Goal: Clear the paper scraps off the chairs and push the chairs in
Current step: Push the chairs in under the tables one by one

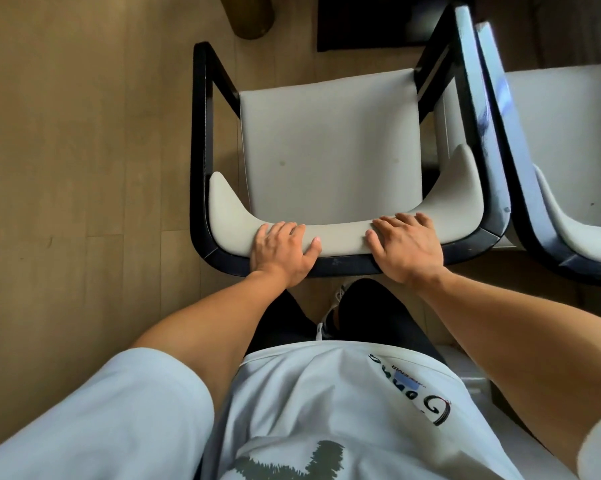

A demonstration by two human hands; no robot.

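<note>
I look straight down on a chair with a pale grey seat and a black curved frame. Its seat is bare; no paper scraps show on it. My left hand grips the top of the padded backrest left of centre, fingers curled over the front, thumb on the pad. My right hand grips the same backrest right of centre. A second chair of the same kind stands close beside it on the right, its frame nearly touching; the visible part of its seat is bare too.
Wooden floor stretches to the left of the chair. A round wooden table leg and a dark table underside lie just beyond the chair's front. My legs and a shoe stand right behind the backrest.
</note>
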